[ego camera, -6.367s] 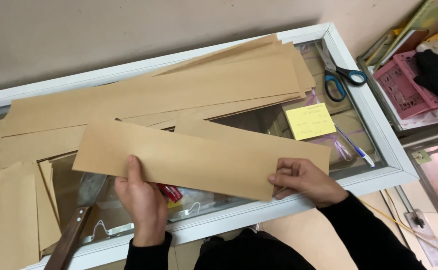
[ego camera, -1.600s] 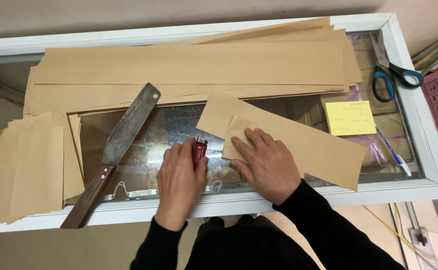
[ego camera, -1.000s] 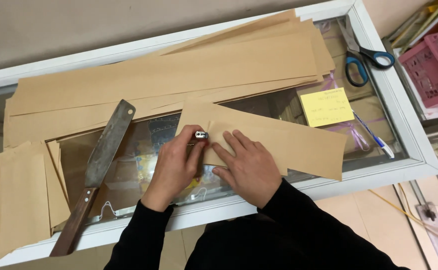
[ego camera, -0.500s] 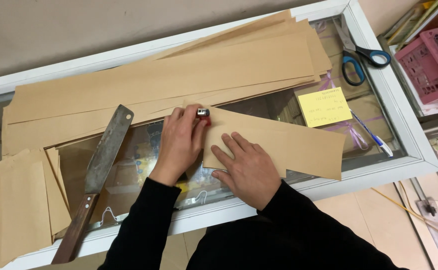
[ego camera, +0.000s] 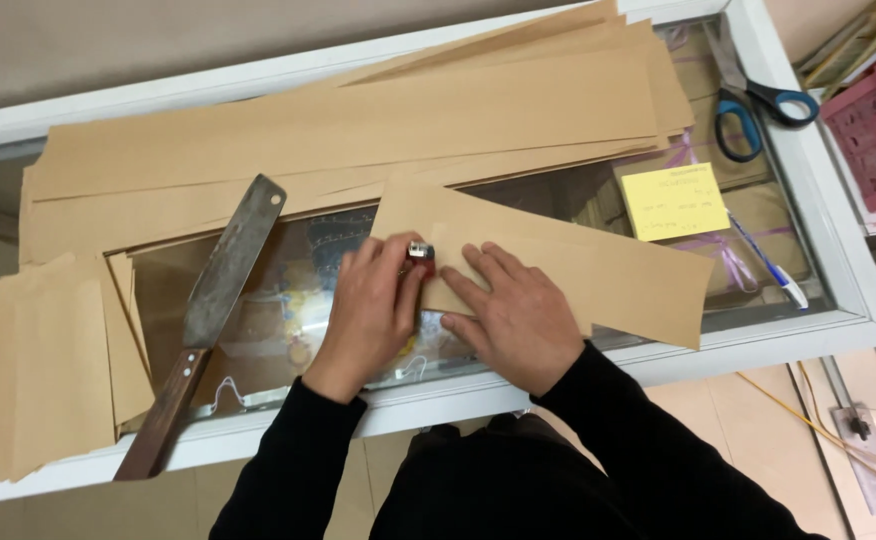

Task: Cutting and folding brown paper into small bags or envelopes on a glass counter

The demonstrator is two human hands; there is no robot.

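Both hands lie side by side, left hand (ego camera: pixel 373 305) curled, right hand (ego camera: pixel 514 312) flat with fingers spread.

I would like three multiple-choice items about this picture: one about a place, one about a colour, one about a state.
1. Where does the cleaver lie?
A. to the left of the left hand, on the glass counter
B. beside the scissors
C. on the yellow sticky note

2. What colour are the scissors' handles?
A. red
B. blue
C. white

3. How is the right hand placed?
A. raised in the air
B. closed around the pen
C. pressed flat on the folded brown paper strip

Answers:
1 A: the cleaver rests diagonally on the glass, its wooden handle toward the near edge, left of the left hand.
2 B: both handle loops are blue.
3 C: the fingers are spread on the paper, while the left hand holds a small red tool with a metal tip at the fold.
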